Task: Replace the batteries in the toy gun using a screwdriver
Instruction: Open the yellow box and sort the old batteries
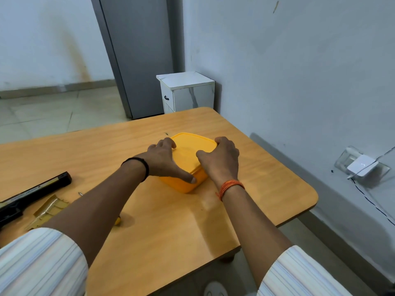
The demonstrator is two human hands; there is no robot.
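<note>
Wooden table [149, 231] with rounded corners fills the lower field; pale walls, a grey door [139, 50] and a small white cabinet [188, 90] stand beyond it toward 12 o'clock. Both forearms, in rolled striped sleeves, reach forward to a yellow lidded box [190, 150] near the table's centre. Left hand [164, 159] grips the box's left side, fingers curled over the lid's far edge and thumb pressed on the near corner; right hand [222, 157] grips the right side likewise, fingers hooked over the lid rim. Black toy gun [32, 195] lies at 9 o'clock by the frame edge, well apart from the box. Its gold-coloured cover [48, 210] lies just beside it, toward 4 o'clock. A yellow tip [118, 221], possibly the screwdriver handle, shows under the left forearm. A small screw [80, 193] rests near the cover.
</note>
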